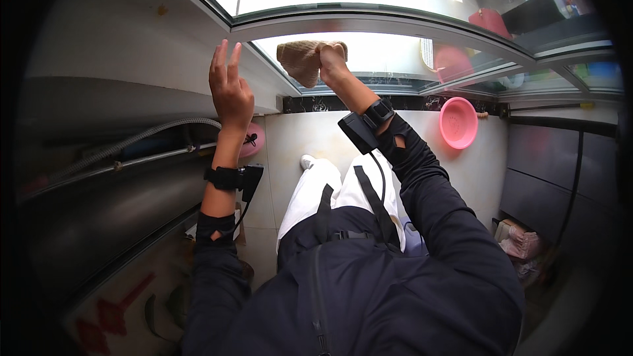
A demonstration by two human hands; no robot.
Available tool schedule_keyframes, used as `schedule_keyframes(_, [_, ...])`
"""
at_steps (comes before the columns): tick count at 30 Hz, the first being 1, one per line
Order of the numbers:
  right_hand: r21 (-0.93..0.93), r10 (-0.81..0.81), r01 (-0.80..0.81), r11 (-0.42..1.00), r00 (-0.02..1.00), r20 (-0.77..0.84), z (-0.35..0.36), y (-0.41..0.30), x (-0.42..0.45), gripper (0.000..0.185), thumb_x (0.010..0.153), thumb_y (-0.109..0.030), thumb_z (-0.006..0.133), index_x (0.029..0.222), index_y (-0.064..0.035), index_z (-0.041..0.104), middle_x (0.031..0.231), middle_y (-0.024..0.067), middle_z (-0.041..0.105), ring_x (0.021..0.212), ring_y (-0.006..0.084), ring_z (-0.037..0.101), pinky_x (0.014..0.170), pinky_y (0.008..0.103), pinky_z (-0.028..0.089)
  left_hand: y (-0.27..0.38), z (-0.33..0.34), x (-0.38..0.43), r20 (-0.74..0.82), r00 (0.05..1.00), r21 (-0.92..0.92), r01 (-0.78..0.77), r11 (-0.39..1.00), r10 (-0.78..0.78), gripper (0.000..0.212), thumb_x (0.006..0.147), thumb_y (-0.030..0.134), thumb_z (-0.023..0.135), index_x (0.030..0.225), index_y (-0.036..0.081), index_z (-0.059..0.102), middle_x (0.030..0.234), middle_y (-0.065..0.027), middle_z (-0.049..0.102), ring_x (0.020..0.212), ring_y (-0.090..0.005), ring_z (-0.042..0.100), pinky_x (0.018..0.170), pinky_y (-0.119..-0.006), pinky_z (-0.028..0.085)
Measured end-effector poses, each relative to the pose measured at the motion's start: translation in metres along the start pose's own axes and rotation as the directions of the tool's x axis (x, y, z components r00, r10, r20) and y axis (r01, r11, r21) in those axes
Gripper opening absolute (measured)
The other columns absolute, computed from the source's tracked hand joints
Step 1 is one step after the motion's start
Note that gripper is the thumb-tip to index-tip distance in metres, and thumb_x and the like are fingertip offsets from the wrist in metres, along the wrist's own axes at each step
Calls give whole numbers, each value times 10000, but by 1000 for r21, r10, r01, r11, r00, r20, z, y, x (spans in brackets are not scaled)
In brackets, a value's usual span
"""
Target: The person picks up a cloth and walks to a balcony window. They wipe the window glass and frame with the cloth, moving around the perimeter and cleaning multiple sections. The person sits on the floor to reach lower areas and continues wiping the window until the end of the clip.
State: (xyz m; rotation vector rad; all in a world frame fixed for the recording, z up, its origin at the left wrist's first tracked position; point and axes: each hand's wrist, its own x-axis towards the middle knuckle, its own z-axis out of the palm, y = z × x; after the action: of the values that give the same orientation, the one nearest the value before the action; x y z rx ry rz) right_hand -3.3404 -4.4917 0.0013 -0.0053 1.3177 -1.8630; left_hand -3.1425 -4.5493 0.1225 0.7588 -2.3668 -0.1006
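Observation:
My right hand point(332, 63) grips a brown cloth point(300, 61) against the lower glass pane point(385, 54) of a framed window. Part of the cloth hangs down to the left of my fingers. My left hand point(231, 89) is raised with its fingers up and holds nothing. Its fingertips are close to the corner where the white wall point(148, 39) meets the window frame point(316, 27); whether they touch it I cannot tell. Both wrists carry black strapped devices with cables.
A pink plastic basin point(458, 123) is at the right by the dark marbled sill strip point(321, 104). Along the left run a braided hose point(143, 138) and a metal pipe point(158, 160), near another pink object point(253, 139). Dark cabinet panels point(541, 158) stand at the right.

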Motion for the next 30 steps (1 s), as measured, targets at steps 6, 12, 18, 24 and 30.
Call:
schedule_keyframes(6, [-78, 280, -270, 960, 907, 314, 0, 9, -42, 235, 777, -12, 533, 1010, 23, 528, 942, 89, 566, 825, 165, 572, 740, 277, 496, -23, 4, -1, -7, 999, -194, 30, 980, -32, 555, 809, -39, 492, 1345, 62, 391, 1415, -149, 340, 1301, -321, 349, 1061, -404, 321])
schedule_keyframes(12, [-83, 381, -372, 924, 905, 186, -116, 2, -74, 339, 799, -32, 520, 1131, 22, 482, 1075, 106, 558, 982, 201, 580, 885, 344, 495, -31, 46, -1, -33, 993, -269, 100, 958, -113, 715, 832, 54, 541, 1443, 47, 168, 1494, -226, 129, 1377, -380, 177, 1103, -438, 233])
schedule_keyframes(18, [138, 408, -400, 906, 912, -30, -246, 42, -97, 499, 784, 37, 488, 1264, -58, 386, 1161, 98, 513, 1057, 238, 548, 943, 390, 467, -45, 97, -2, -135, 986, -146, 78, 986, -98, 778, 869, 181, 523, 1474, 91, 42, 1508, -232, -5, 1389, -412, 91, 1108, -500, 194])
schedule_keyframes(24, [290, 282, -237, 927, 952, -122, -266, 88, -99, 624, 797, 71, 473, 1369, -55, 256, 1229, 164, 466, 1104, 272, 532, 943, 415, 474, -56, 132, -23, -164, 986, 17, -28, 999, 31, 798, 852, 149, 517, 1477, 96, 23, 1510, -230, -14, 1400, -397, 36, 1119, -523, 131])
schedule_keyframes(30, [487, 253, -238, 840, 967, 35, -240, 169, -100, 596, 836, 50, 453, 1384, -70, 252, 1266, 144, 450, 1150, 263, 508, 975, 409, 453, -71, 150, -36, -70, 981, 169, -169, 971, 183, 876, 844, 184, 575, 1468, 63, -27, 1516, -216, -66, 1402, -388, -21, 1128, -509, 56])
